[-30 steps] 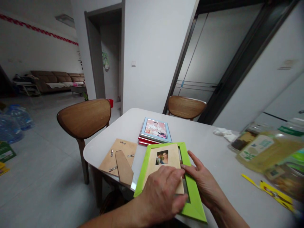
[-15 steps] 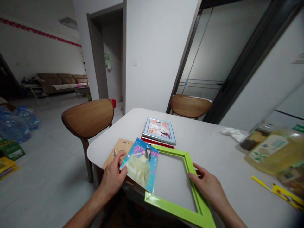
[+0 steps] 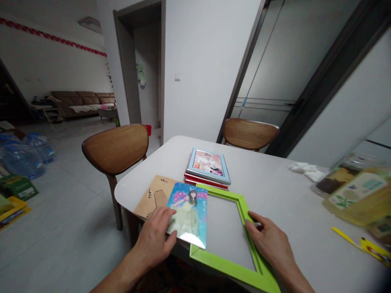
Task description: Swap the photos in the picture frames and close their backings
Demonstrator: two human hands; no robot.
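A photo (image 3: 191,209) of a person in a pale green dress on a blue background lies across the left side of a light green picture frame (image 3: 227,266). My left hand (image 3: 157,234) rests on the photo's lower left corner, fingertips on its surface and thumb apart. With my right hand (image 3: 270,240) I hold the frame's right side, thumb at the inner edge and fingers around the outside. Through the frame's opening the tabletop shows. Partly under the photo and left hand is a brown backing board (image 3: 155,195) with metal clips.
Behind the green frame sits a stack of framed pictures (image 3: 209,162), light blue on top, red below. To the right are a white tissue (image 3: 307,171), blurred clear containers (image 3: 357,195) and a yellow tool (image 3: 345,237). Wooden chairs (image 3: 117,146) stand by the white table (image 3: 271,179).
The photo has turned upright and lowered flatter over the frame's left side. My left hand has moved right and down, its fingers now over the photo. My right hand stays on the frame.
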